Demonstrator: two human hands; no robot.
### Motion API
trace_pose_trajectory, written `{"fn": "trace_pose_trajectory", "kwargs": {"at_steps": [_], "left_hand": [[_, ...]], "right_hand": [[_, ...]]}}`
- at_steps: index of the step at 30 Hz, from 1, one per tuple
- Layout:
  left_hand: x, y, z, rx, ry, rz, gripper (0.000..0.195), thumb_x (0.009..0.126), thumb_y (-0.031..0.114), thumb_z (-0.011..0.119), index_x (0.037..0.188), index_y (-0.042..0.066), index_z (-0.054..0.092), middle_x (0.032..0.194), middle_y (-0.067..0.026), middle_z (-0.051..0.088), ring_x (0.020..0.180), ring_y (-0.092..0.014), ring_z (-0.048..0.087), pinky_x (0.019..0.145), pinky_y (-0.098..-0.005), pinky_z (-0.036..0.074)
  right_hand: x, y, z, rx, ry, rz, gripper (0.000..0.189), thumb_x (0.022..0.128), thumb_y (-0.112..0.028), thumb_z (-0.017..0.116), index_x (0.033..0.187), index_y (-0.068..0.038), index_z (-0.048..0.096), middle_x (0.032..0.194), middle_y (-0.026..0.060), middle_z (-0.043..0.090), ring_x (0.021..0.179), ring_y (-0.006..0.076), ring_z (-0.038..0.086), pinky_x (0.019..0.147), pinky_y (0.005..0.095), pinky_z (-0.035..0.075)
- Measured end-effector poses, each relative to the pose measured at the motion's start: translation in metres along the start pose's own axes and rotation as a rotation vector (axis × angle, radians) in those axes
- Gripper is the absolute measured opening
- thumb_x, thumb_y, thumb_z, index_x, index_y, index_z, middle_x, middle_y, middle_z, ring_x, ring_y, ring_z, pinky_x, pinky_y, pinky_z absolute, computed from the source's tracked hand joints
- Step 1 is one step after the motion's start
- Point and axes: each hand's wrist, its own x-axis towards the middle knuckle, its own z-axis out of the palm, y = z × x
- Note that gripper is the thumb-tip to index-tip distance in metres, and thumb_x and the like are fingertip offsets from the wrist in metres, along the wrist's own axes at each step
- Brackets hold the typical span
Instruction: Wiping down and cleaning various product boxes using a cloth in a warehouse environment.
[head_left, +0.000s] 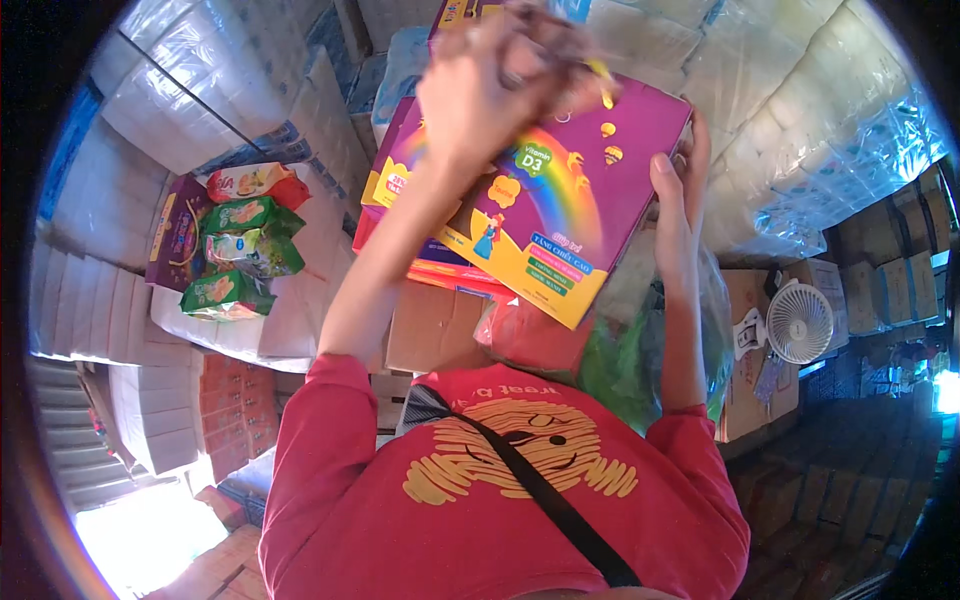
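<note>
In front of my chest a purple and yellow cardboard gift box (581, 187) with a rainbow print is tilted. My right hand (684, 180) grips its right edge, thumb on the near side and fingers behind. My left hand (487, 82) is blurred over the top left part of the box; its fingers cannot be made out, nor whether they hold anything. Behind and left of the box shows another purple and yellow box (382, 176). Under them lie red and orange packs (457, 277), partly covered.
At left, green snack packs (232, 292), a red and orange pack (255, 182) and a purple box (176, 232) lie on wrapped bundles. A small white fan (799, 322) stands at right by a cardboard carton (739, 397). Plastic-wrapped white packs (787, 142) are stacked beyond.
</note>
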Motion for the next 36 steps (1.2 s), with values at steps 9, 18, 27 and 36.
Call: {"fn": "trace_pose_trajectory", "kwargs": {"at_steps": [9,18,27,36], "left_hand": [[-0.035,0.054,-0.021,-0.212,-0.123,0.159,0.049,0.055,0.024,0.073,0.099,0.016,0.055,0.101,-0.0158,0.055,0.089,-0.038,0.056,0.064,-0.0444,0.051],[-0.037,-0.063,-0.039,0.264,-0.04,-0.227,0.048,0.069,0.035,0.07,0.111,0.017,0.054,0.091,-0.0129,0.061,0.085,-0.033,0.06,0.067,-0.0418,0.05],[-0.066,0.015,-0.059,-0.112,-0.091,-0.13,0.04,0.058,0.028,0.078,0.089,0.01,0.058,0.102,-0.0161,0.054,0.093,-0.034,0.057,0.074,-0.0433,0.049],[-0.068,0.019,-0.045,-0.341,-0.01,0.14,0.045,0.051,0.018,0.077,0.092,0.01,0.058,0.103,-0.0144,0.054,0.095,-0.037,0.054,0.074,-0.0456,0.048]], "right_hand": [[0.015,0.037,-0.01,-0.252,-0.044,-0.131,0.068,0.09,-0.039,0.046,0.14,-0.001,0.019,0.13,0.0166,0.035,0.12,0.0243,0.036,0.1,0.0346,0.027],[0.013,0.018,0.002,-0.062,0.014,-0.002,0.059,0.093,-0.031,0.043,0.138,0.001,0.022,0.132,0.0175,0.036,0.123,0.0228,0.034,0.102,0.033,0.024],[0.027,0.009,0.01,-0.127,0.011,-0.116,0.056,0.093,-0.03,0.043,0.136,0.0,0.025,0.131,0.017,0.037,0.122,0.0251,0.035,0.102,0.0355,0.025],[0.028,0.001,0.006,-0.062,-0.115,-0.277,0.051,0.092,-0.022,0.046,0.136,-0.004,0.026,0.122,0.0095,0.044,0.105,0.0157,0.047,0.088,0.0281,0.039]]}}
